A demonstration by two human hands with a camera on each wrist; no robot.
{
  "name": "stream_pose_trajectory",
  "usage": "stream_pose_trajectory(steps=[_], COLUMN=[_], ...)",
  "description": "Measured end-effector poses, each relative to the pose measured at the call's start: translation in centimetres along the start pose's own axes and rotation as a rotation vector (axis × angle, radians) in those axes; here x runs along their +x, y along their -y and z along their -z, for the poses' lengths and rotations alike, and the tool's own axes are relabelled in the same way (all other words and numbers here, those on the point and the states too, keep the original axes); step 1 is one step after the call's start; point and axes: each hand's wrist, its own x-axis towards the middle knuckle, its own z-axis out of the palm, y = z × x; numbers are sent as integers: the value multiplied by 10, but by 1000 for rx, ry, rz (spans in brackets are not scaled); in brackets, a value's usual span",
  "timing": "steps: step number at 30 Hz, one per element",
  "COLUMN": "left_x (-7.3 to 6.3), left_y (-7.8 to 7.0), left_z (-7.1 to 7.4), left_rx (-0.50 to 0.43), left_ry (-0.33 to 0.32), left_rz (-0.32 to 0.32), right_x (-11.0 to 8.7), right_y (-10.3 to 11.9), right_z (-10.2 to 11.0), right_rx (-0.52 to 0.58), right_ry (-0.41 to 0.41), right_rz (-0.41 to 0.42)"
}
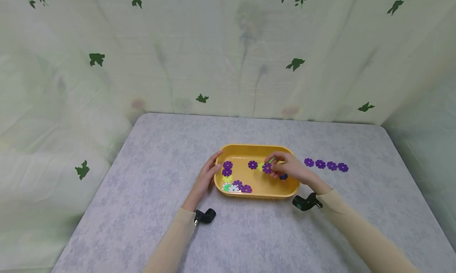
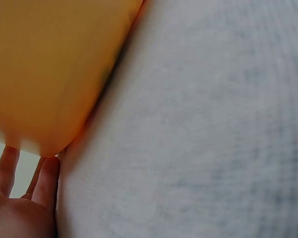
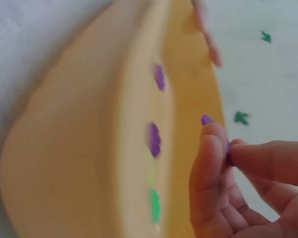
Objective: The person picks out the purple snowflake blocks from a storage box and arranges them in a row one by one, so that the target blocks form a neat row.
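A yellow plastic tray (image 1: 256, 195) stands on the table with several flower-shaped discs inside. My right hand (image 1: 290, 167) is over its right half, pinching a purple flower-shaped disc (image 1: 266, 168) between thumb and fingers. In the right wrist view the pinched disc (image 3: 229, 153) is mostly hidden by the fingers. My left hand (image 1: 206, 178) rests against the tray's left end. Its fairly straight fingers (image 2: 48, 178) touch the outer wall in the left wrist view. Purple discs (image 1: 227, 165), a white disc (image 1: 233, 188) and a green disc (image 1: 227, 187) lie in the tray's left part.
Right of the tray, several purple discs (image 1: 320, 164) form a row on the grey table (image 1: 171, 146). Another purple disc (image 1: 252, 165) lies near the tray's middle, and a dark blue disc (image 1: 283, 177) under my right hand. Behind the table hangs a leaf-patterned cloth (image 1: 221, 59).
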Motion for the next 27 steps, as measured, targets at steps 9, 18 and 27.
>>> stream_pose_trajectory(steps=[9, 18, 27], left_x=[-1, 0, -1], left_y=[-1, -1, -3], left_z=[-1, -1, -2], left_rx=[14, 19, 28], left_ry=[-2, -7, -12], left_rz=[0, -5, 1], right_x=[-29, -63, -100], right_y=[-10, -47, -91], right_z=[50, 101, 141], right_rx=[71, 204, 423], right_ry=[-117, -231, -348], right_rz=[-45, -40, -18])
